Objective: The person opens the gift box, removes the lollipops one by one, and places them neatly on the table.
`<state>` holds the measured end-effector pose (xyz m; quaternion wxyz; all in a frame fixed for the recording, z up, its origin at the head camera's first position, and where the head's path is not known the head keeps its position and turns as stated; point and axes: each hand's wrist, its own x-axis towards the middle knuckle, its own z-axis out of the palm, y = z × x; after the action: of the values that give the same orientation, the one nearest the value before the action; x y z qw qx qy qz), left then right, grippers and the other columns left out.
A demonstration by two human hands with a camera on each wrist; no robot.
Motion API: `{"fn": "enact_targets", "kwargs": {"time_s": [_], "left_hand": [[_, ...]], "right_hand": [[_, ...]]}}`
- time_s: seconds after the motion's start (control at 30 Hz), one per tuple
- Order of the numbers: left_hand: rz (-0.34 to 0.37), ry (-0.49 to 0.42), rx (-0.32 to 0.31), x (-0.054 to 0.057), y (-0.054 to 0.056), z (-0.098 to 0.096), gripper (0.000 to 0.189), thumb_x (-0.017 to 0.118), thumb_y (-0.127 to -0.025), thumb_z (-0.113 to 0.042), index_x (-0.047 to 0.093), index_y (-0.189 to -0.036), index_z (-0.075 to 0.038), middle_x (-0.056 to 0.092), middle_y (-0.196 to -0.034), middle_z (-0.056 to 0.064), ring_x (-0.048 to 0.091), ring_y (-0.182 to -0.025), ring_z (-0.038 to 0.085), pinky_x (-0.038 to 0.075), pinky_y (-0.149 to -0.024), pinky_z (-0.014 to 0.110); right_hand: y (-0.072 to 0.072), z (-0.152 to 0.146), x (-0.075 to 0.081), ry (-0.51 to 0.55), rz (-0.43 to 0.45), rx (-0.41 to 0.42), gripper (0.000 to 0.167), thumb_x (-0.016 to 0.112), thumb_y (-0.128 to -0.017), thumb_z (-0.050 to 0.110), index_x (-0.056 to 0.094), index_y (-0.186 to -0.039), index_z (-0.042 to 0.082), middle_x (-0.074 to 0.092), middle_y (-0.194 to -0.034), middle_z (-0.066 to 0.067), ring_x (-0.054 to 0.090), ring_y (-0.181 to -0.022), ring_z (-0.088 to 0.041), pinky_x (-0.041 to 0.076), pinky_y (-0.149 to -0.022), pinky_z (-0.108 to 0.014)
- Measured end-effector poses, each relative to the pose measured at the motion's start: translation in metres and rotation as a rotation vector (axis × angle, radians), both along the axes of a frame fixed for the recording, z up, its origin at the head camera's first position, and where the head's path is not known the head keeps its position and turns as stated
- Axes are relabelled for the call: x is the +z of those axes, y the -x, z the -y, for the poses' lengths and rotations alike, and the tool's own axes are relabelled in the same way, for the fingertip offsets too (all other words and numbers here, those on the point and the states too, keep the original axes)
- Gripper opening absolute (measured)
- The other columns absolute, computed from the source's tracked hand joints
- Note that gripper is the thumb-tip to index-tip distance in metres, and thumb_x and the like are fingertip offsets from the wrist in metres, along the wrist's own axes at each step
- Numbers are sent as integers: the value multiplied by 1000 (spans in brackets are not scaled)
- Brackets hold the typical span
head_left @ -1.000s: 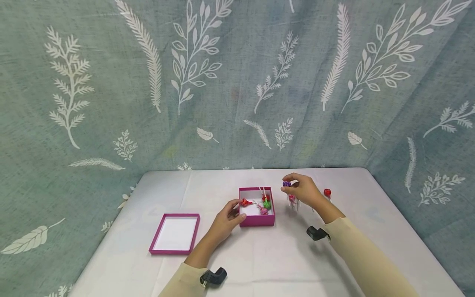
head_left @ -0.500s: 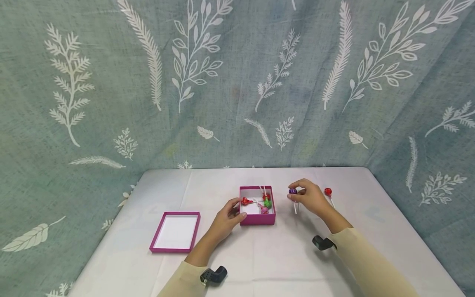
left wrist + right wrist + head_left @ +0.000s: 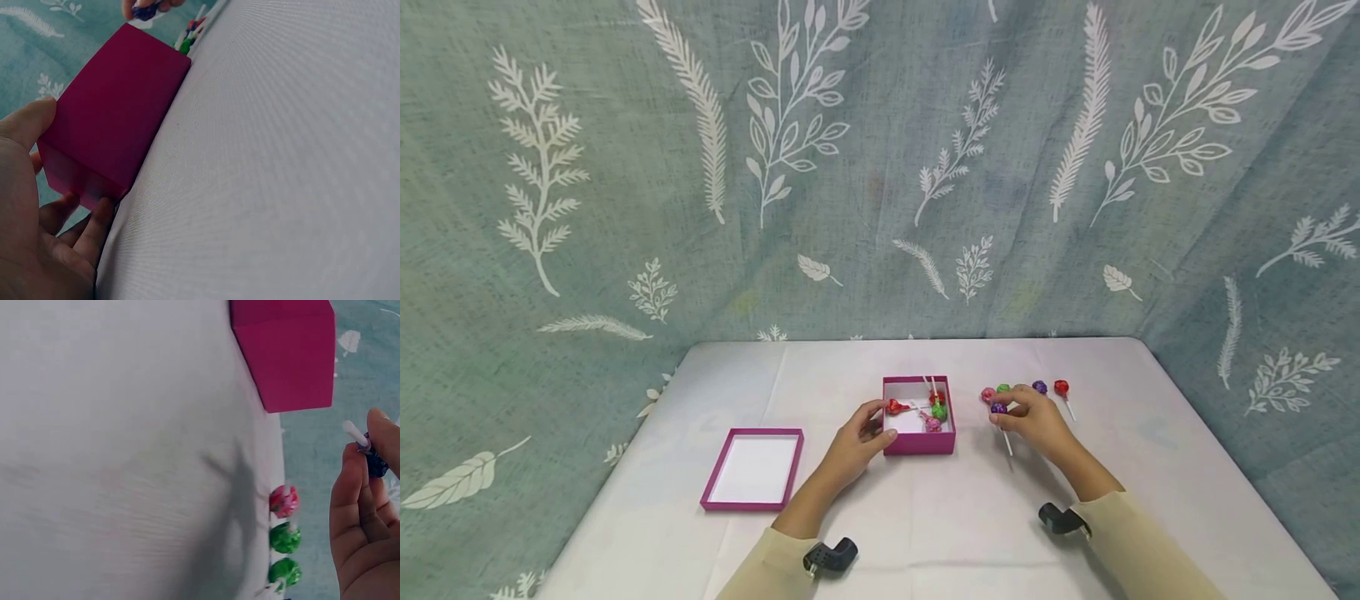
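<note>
Purple lollipop (image 3: 998,408) nearer the person, tight in right hand (image 3: 1036,419) before other lollipops (image 3: 988,393), left hand (image 3: 859,437) fast on box (image 3: 919,445).

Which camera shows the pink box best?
The head view: it looks into the open pink box, lollipops inside. The left wrist view shows only its outside, with the left hand holding it. The right wrist view cuts it off at the top.

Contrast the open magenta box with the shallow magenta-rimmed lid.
The deep, open magenta box has tall walls, while the shallow, square, magenta-rimmed lid has a low rim. The box contains several wrapped lollipops; the lid shows its white inner face. The left hand grips the box, but no hand touches the lid. Both have magenta sides and white insides.
</note>
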<state>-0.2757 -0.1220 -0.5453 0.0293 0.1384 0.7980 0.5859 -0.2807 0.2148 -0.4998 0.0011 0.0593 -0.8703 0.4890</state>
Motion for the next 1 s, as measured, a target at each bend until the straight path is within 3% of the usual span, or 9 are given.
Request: {"fn": "enact_targets", "kwargs": {"time_s": [0.33,0.63,0.87,1.0], "left_hand": [[0,-10,-1,1,0,-1,61,71,-90,-31,45,-144,-20,36,-150,20,45,-131,36,41,-105,45],[-4,21,11,0,0,-1,61,71,-89,-36,46,-143,-22,39,-149,18,47,-130,33,42,-104,43],[-2,18,6,0,0,0,61,71,-89,-36,46,-143,-22,38,-149,20,46,-130,35,42,-104,45],[5,27,-11,18,-9,-2,60,70,-91,-30,44,-144,-15,37,-149,23,45,-130,37,42,-104,46]], "right_hand": [[-10,-4,-14,14,-39,-16,31,80,-82,18,72,-110,8,62,-116,-9,63,-90,-25,57,-73,-30],[-17,-8,-19,16,40,-32,30,81,-80,14,71,-108,9,63,-114,-8,63,-88,-23,57,-68,-31],[-21,-9,-25,-1,56,-25,30,80,-77,2,70,-105,7,64,-101,-6,62,-80,-18,53,-64,-28],[-22,-10,-25,-15,37,-13,29,80,-76,1,71,-103,6,64,-101,-7,60,-78,-17,52,-62,-28]]}}
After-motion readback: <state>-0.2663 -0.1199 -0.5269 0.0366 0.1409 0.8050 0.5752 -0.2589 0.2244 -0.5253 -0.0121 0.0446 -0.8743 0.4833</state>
